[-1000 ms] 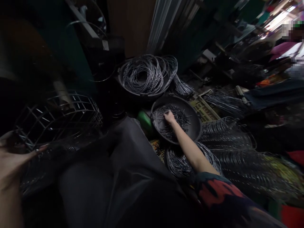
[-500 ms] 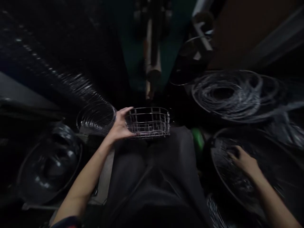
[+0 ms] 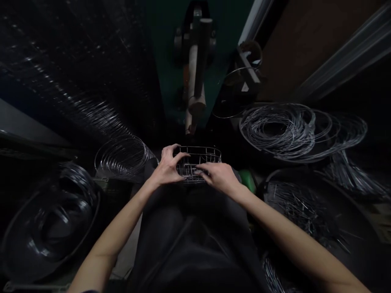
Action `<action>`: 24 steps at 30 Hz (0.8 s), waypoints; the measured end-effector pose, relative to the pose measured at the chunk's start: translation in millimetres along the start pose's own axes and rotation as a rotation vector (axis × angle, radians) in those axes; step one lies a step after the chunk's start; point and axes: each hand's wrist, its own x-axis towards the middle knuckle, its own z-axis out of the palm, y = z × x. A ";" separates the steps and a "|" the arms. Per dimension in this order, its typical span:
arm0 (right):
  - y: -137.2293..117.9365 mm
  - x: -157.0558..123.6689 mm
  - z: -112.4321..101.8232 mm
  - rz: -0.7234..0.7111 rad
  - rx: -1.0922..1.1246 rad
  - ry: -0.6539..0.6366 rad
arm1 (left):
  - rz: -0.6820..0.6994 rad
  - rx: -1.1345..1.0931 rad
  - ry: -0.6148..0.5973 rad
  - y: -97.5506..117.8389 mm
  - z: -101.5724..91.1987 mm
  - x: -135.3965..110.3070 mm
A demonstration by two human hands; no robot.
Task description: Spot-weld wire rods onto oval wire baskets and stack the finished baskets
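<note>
A small round wire basket (image 3: 201, 156) rests on my lap, over dark trousers (image 3: 195, 228). My left hand (image 3: 167, 167) grips its left rim, fingers curled over the wire. My right hand (image 3: 217, 176) lies at the basket's near right side, fingers pinched against the wire mesh; whether it holds a short wire piece I cannot make out. A dark pan (image 3: 317, 211) with several short wire pieces sits to my right.
Coiled wire rings (image 3: 281, 130) lie in a pan at the right back. A stack of wire hoops (image 3: 122, 156) stands at the left, a dark bowl (image 3: 45, 228) nearer left. A machine with a wooden handle (image 3: 195, 81) rises straight ahead. A green object (image 3: 248, 181) sits beside my knee.
My right hand has left the pan of short wires and come to the basket. The view has swung left and settled on my lap. My left hand has stayed on the basket.
</note>
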 end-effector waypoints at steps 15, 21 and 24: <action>8.2 1.8 12.1 -0.202 -0.430 0.125 | -0.108 -0.097 0.116 -5.0 -2.9 4.8; 22.9 11.0 15.9 -0.240 -0.405 0.250 | -0.121 -0.104 0.124 -7.3 0.7 16.7; 23.6 12.4 15.1 -0.253 -0.387 0.238 | -0.114 -0.093 0.127 -8.0 2.7 16.6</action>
